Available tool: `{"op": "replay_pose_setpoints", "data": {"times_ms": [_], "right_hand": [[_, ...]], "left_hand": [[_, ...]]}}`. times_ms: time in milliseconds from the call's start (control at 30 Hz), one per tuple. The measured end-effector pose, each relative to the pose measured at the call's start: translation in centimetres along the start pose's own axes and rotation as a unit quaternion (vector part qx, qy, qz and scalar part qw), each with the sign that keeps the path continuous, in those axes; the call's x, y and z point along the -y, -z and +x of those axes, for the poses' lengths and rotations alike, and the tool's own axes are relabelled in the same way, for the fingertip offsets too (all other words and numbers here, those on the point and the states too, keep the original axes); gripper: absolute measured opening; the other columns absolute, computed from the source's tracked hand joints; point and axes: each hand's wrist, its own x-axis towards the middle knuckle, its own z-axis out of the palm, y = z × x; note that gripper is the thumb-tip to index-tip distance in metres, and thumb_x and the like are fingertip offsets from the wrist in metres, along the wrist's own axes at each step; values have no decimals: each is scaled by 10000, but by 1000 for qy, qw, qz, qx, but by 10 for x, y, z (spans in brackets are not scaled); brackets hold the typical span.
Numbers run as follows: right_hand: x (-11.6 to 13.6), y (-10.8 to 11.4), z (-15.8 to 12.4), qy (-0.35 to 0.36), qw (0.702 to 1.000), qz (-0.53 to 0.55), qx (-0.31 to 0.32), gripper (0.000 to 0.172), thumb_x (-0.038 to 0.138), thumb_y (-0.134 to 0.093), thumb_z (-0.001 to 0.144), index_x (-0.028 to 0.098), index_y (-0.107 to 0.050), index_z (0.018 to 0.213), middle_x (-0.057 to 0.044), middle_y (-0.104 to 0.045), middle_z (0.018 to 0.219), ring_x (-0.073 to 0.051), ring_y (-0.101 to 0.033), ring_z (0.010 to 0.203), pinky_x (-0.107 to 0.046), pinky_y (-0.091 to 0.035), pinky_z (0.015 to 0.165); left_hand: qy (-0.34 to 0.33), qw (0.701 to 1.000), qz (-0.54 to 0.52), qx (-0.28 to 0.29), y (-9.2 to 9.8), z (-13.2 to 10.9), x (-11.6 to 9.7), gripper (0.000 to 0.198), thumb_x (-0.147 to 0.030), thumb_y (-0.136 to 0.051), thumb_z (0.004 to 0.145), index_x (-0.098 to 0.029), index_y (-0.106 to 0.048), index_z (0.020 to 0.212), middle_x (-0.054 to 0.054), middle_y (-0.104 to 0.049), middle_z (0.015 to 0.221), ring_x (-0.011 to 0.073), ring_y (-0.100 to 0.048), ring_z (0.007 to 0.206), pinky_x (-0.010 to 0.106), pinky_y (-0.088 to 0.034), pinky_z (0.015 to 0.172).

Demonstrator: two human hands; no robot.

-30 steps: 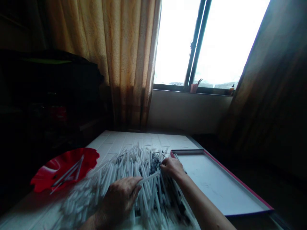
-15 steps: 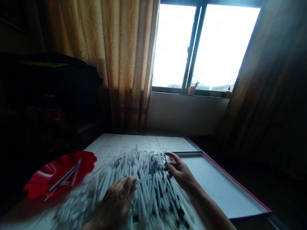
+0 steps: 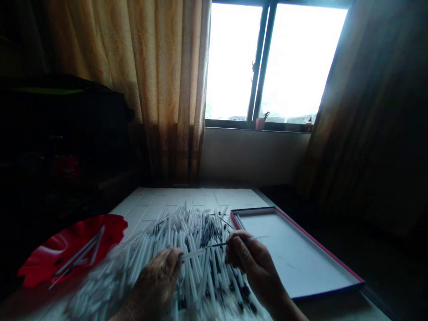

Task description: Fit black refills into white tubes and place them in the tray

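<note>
We get our light from the window (image 3: 290, 67) beyond and above the fingers (image 3: 246, 250), its panes blown out to white. Well left and right of them, we lose detail in darkness. Around the fingertips we find the pale tubes (image 3: 163, 236) fairly distinct; nearer us than the fingers, they blur, as does the near side of the red bowl (image 3: 43, 261) to the left.

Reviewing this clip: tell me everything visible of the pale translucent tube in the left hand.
The pale, translucent, slender tube looks like plastic and roughly straight. The left hand pinches one end between thumb and fingers, hiding that end. It slants slightly upward to the right in the picture, over a heap of similar pale tubes. Its free end points toward a thin dark rod; whether they touch is unclear. Finer detail is blurred.
</note>
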Motion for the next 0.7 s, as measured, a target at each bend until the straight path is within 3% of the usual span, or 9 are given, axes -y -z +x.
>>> {"op": "replay_pose_setpoints", "data": {"times_ms": [333, 500, 633, 700], "right_hand": [[-1, 1, 4, -36, 998, -7, 42, 382, 547, -649, 880, 169, -640, 830, 33, -569, 559, -85, -450, 486, -209, -351, 474], [1, -3, 2, -67, 992, -64, 87, 416, 568, -645, 859, 157, -692, 816, 42, -528, 504, -84, -425, 457, -213, -340, 465], [1, 8, 6, -87, 973, -119, 175, 442, 532, -653, 847, 185, -694, 1118, -6, -639, 677, -111, -501, 518, -235, -407, 500], [-3, 24, 13, -70, 971, -185, 137, 557, 566, -560, 882, 176, -600, 1277, -29, -664, 751, -131, -543, 539, -256, -452, 518]], "left_hand": [[4, 999, -26, 34, -2, -4, -2, 325, -330, -198, 1071, -250, -509, 1016, 9, -686, 778, 191, -707, 679, 305, -595, 611], [-19, 998, -32, 58, 4, -4, -10, 291, -351, -299, 1055, -252, -572, 1026, 41, -730, 910, 233, -723, 830, 379, -603, 738], [25, 990, -114, 77, 11, 0, -20, 313, -380, -338, 1044, -257, -623, 1007, 35, -745, 934, 223, -727, 867, 350, -607, 752], [75, 979, -173, 73, 11, 0, -21, 327, -412, -360, 1036, -247, -643, 1033, 31, -751, 925, 198, -732, 861, 299, -604, 756]]}}
